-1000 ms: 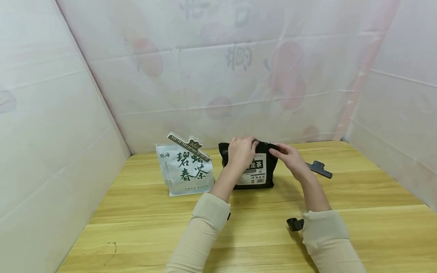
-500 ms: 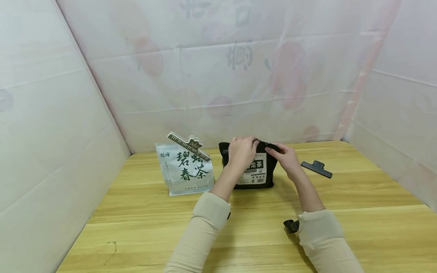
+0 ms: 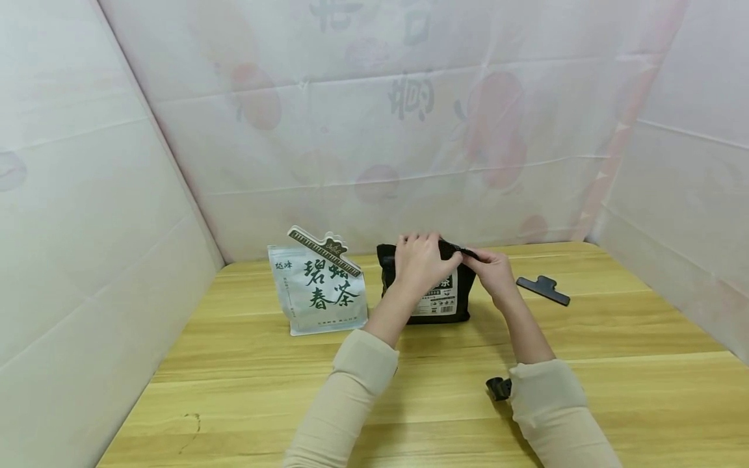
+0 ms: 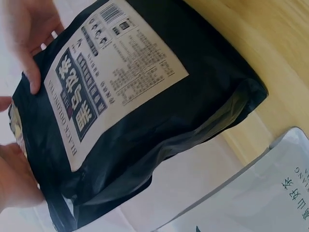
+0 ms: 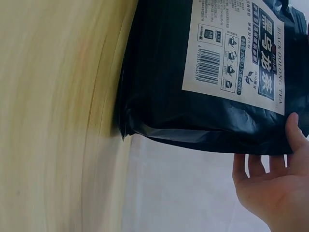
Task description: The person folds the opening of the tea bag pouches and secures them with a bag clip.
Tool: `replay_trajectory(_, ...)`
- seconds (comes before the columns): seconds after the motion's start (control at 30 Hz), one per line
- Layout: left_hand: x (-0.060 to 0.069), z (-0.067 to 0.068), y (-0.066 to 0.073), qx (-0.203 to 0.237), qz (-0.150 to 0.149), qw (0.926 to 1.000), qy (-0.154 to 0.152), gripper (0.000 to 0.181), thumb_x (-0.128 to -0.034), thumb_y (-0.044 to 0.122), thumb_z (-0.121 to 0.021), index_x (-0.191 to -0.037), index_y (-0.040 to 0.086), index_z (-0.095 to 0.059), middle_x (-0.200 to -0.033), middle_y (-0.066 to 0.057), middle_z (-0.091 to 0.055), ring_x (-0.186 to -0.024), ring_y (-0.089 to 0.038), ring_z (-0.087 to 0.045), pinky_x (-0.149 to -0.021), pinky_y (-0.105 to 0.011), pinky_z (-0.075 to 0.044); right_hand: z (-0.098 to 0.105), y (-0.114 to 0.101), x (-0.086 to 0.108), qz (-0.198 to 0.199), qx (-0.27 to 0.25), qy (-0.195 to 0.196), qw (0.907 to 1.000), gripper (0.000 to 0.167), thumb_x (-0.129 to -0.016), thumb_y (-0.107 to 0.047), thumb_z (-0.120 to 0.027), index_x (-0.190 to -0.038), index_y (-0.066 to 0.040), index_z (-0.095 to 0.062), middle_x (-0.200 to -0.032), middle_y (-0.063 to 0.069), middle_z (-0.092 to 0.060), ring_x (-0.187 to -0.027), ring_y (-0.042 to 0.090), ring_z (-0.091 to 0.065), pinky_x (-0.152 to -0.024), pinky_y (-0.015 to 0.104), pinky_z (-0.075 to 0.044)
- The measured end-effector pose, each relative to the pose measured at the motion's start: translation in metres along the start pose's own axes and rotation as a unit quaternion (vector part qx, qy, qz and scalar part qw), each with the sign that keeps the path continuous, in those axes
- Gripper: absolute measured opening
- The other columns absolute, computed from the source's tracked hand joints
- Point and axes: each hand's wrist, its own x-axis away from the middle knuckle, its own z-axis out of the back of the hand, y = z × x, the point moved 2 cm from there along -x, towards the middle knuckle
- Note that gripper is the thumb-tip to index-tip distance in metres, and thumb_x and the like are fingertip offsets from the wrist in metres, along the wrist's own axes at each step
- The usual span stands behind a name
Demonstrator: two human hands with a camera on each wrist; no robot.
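A black tea bag (image 3: 437, 311) with a pale label reading "Black Oolong Tea" stands upright on the wooden table. My left hand (image 3: 418, 263) grips its top edge near the middle, the thumb reaching right across the front. At the top right corner, my right hand (image 3: 495, 273) pinches the edge, thumb in front and fingers behind. The right wrist view shows this right hand (image 5: 277, 186) beside the bag (image 5: 193, 116). In the left wrist view, the left hand (image 4: 17, 176) holds the top edge, which partly hides it.
Left of the black bag stands a pale tea bag (image 3: 322, 318) with a long decorated clip (image 3: 324, 251) fixed aslant on its top. To the right, a black clip (image 3: 543, 289) lies on the table (image 3: 246, 403). Fabric walls (image 3: 328, 149) enclose the back and sides.
My right hand has shifted slightly left along the bag's top edge, uncovering more of the black clip. The left thumb has moved out to the right, close to the right thumb.
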Motion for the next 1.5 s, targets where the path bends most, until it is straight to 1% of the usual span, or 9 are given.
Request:
replay_trajectory(0.13, 0.001, -0.003, 0.006, -0.009, 0.031, 0.9991, 0.029, 0.057, -0.087, 0.065, -0.037, -0.111, 0.02, -0.062, -0.108, 0.005, -0.061, -0.106, -0.017, -0.048, -0.096, -0.039, -0.027, 0.0, -0.001, 0.0, 0.0, 0.007, -0.002, 1.0, 0.015, -0.085, -0.02, -0.067, -0.087, -0.034, -0.07, -0.09, -0.019, -0.063, -0.091, 0.002, -0.057, -0.079, 0.017, -0.045)
replay_trajectory(0.2, 0.001, -0.005, 0.008, -0.003, 0.047, 0.9977, 0.049, 0.056, -0.0871, 0.065, -0.036, -0.107, 0.021, -0.064, -0.104, 0.006, -0.062, -0.104, -0.016, -0.048, -0.096, -0.039, -0.027, 0.001, -0.002, 0.0, 0.001, 0.02, -0.009, 0.9998, 0.014, -0.086, -0.022, -0.067, -0.099, -0.025, -0.07, -0.096, -0.014, -0.065, -0.098, 0.005, -0.056, -0.083, 0.02, -0.044)
replay_trajectory(0.37, 0.001, -0.006, 0.01, 0.0, 0.059, 0.9956, 0.073, 0.054, -0.0887, 0.063, -0.037, -0.102, 0.02, -0.066, -0.099, 0.006, -0.063, -0.1, -0.015, -0.05, -0.095, -0.037, -0.028, 0.003, -0.006, 0.0, -0.001, 0.063, -0.057, 0.9964, 0.045, -0.089, -0.026, -0.062, -0.123, 0.003, -0.056, -0.124, 0.01, -0.055, -0.117, 0.022, -0.047, -0.095, 0.034, -0.038)
replay_trajectory(0.53, 0.001, -0.004, 0.006, 0.008, 0.042, 0.9972, 0.062, 0.052, -0.0896, 0.061, -0.038, -0.106, 0.02, -0.066, -0.101, 0.006, -0.064, -0.099, -0.015, -0.052, -0.095, -0.035, -0.029, 0.01, -0.008, 0.0, -0.023, 0.071, -0.138, 0.9875, 0.057, -0.095, -0.035, -0.05, -0.135, 0.004, -0.04, -0.141, 0.02, -0.034, -0.131, 0.032, -0.025, -0.104, 0.05, -0.018)
replay_trajectory(0.77, 0.001, -0.004, 0.001, 0.026, 0.021, 0.9973, 0.065, 0.048, -0.09, 0.058, -0.041, -0.106, 0.02, -0.067, -0.102, 0.006, -0.064, -0.097, -0.015, -0.054, -0.093, -0.033, -0.031, 0.016, -0.006, -0.001, -0.017, 0.01, -0.208, 0.9779, 0.062, -0.099, -0.042, -0.032, -0.138, 0.006, -0.033, -0.144, 0.021, -0.027, -0.133, 0.032, -0.019, -0.107, 0.047, -0.011)
replay_trajectory(0.97, 0.001, -0.005, 0.001, 0.027, 0.018, 0.9975, 0.062, 0.044, -0.0922, 0.054, -0.042, -0.106, 0.02, -0.066, -0.102, 0.007, -0.064, -0.099, -0.015, -0.053, -0.091, -0.033, -0.031, 0.018, -0.005, 0.001, -0.042, 0.039, -0.22, 0.9738, 0.061, -0.099, -0.036, -0.038, -0.142, 0.005, -0.025, -0.148, 0.02, -0.014, -0.136, 0.033, -0.005, -0.105, 0.054, -0.004)
replay_trajectory(1.13, 0.0, -0.006, 0.003, 0.008, 0.03, 0.9987, 0.04, 0.054, -0.0889, 0.063, -0.036, -0.111, 0.021, -0.064, -0.107, 0.007, -0.062, -0.104, -0.014, -0.051, -0.094, -0.034, -0.029, 0.016, -0.005, 0.001, -0.043, 0.044, -0.22, 0.9736, 0.058, -0.099, -0.031, -0.042, -0.141, 0.004, -0.026, -0.147, 0.02, -0.017, -0.135, 0.034, -0.007, -0.104, 0.056, -0.004)
replay_trajectory(1.27, 0.0, -0.007, 0.003, -0.012, 0.027, 0.9988, 0.039, 0.06, -0.0818, 0.07, -0.04, -0.109, 0.022, -0.063, -0.105, 0.008, -0.062, -0.101, -0.014, -0.051, -0.093, -0.034, -0.03, 0.014, -0.004, 0.001, -0.037, 0.043, -0.205, 0.9772, 0.053, -0.097, -0.03, -0.046, -0.136, 0.005, -0.033, -0.14, 0.02, -0.029, -0.132, 0.035, -0.018, -0.104, 0.055, -0.01)
replay_trajectory(1.5, 0.003, -0.009, 0.001, -0.007, -0.004, 0.9974, 0.072, 0.043, -0.0817, 0.06, -0.055, -0.099, 0.022, -0.064, -0.096, 0.008, -0.063, -0.092, -0.012, -0.053, -0.085, -0.031, -0.032, 0.008, -0.002, 0.001, -0.018, 0.045, -0.167, 0.9847, 0.042, -0.093, -0.029, -0.055, -0.123, -0.001, -0.048, -0.116, 0.003, -0.051, -0.11, 0.02, -0.046, -0.1, 0.042, -0.029)
